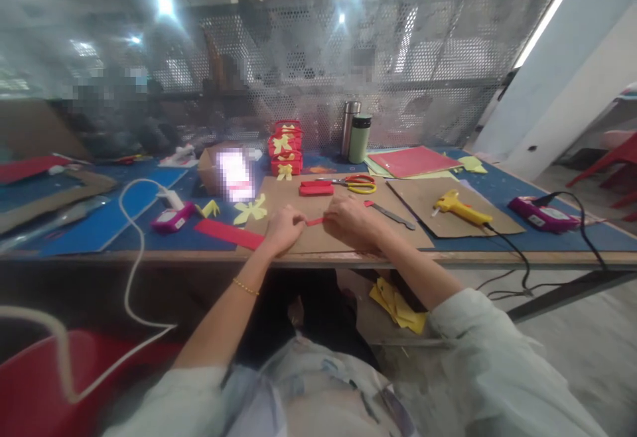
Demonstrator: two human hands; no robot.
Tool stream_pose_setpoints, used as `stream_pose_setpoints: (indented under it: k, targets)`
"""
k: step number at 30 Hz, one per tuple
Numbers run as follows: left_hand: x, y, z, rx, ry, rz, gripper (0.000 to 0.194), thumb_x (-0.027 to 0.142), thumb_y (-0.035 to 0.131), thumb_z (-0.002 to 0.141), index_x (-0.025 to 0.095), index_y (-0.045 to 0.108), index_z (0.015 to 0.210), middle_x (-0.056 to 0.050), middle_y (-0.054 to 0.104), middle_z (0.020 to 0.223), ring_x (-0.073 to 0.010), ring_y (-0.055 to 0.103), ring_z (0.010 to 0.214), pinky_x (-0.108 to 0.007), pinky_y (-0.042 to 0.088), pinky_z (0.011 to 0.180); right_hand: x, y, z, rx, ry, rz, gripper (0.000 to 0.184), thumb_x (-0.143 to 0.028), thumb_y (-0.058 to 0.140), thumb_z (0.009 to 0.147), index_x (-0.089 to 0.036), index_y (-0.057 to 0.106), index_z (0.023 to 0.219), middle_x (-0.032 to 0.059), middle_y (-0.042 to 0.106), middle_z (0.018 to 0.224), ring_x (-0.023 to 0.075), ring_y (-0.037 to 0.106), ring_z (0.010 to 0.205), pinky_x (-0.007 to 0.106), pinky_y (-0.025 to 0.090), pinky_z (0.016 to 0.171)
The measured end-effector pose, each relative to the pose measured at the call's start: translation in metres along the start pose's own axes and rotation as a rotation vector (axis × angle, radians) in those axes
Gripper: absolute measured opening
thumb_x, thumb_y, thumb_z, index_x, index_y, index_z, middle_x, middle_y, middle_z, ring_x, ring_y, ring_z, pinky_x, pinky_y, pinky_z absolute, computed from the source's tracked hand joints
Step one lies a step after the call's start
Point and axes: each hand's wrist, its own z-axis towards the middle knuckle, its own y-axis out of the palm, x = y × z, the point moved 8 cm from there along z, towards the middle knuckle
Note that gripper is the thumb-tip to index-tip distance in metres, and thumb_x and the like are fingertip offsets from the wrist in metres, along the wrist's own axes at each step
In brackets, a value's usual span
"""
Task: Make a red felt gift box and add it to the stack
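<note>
Between my two hands a narrow red strip [315, 221] stretches just above the brown cardboard [318, 243]. My left hand [284, 230] pinches its left end, and my right hand [351, 221] has its fingers closed on the other end. Under the left wrist lies a wider red strip [229, 233]. Just beyond the hands sits a small red folded piece [316, 188], with scissors [355, 182] behind it that have red and yellow handles. A grey cutter blade [393, 215] rests to the right of my right hand.
Red boxes with yellow bows [286, 148] are stacked at the back, left of a green bottle [359, 138]. A yellow glue gun [462, 208] with a black cord lies on cardboard at right. Purple power sockets [543, 214] and a white cable [130, 271] are also around.
</note>
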Motion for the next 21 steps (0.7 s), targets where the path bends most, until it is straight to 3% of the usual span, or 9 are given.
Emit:
stream_pose_setpoints:
  k: [3,7,13,16,21]
  targets:
    - [-0.001,-0.001,-0.002,0.027,0.010,-0.039,0.020,0.018,0.064,0.089,0.022,0.082,0.097,-0.007,0.075,0.103,-0.0228,0.069,0.099,-0.035,0.055,0.093,0.014,0.000,0.000,0.063,0.072,0.064,0.010,-0.018,0.066,0.094,-0.015,0.075,0.092,0.0155,0.075,0.107,0.0256,0.064,0.103,0.033,0.041,0.086]
    - [-0.007,-0.015,0.006,0.119,-0.005,-0.137,0.022,0.013,0.061,0.090,0.017,0.077,0.105,-0.007,0.075,0.105,-0.0180,0.068,0.088,-0.030,0.056,0.086,0.033,-0.004,0.002,0.135,0.108,0.262,0.005,-0.017,0.069,0.086,-0.018,0.071,0.081,0.0068,0.075,0.088,0.0196,0.063,0.083,0.028,0.040,0.073]
    - [0.007,-0.041,0.072,0.165,0.035,0.061,0.027,0.017,0.056,0.093,0.016,0.078,0.107,-0.013,0.076,0.113,-0.0246,0.069,0.104,-0.035,0.053,0.098,0.098,-0.052,0.018,0.352,0.260,0.613,0.010,-0.023,0.070,0.080,-0.020,0.064,0.072,-0.0006,0.066,0.065,0.0151,0.060,0.066,0.025,0.040,0.062]
    - [0.019,-0.028,0.113,0.055,0.022,0.233,0.030,0.019,0.052,0.094,0.015,0.079,0.107,-0.016,0.076,0.116,-0.0280,0.069,0.110,-0.037,0.053,0.097,0.118,-0.063,0.029,0.440,0.328,0.774,0.011,-0.026,0.070,0.079,-0.021,0.061,0.073,-0.0010,0.064,0.061,0.0157,0.061,0.061,0.026,0.043,0.058]
    - [0.034,0.006,0.149,-0.127,0.062,0.289,0.022,0.018,0.062,0.088,0.018,0.081,0.100,-0.013,0.080,0.104,-0.0267,0.074,0.096,-0.034,0.055,0.089,0.121,-0.051,0.036,0.527,0.400,0.857,0.011,-0.020,0.064,0.079,-0.022,0.056,0.072,-0.0020,0.064,0.060,0.0149,0.062,0.059,0.026,0.047,0.060]
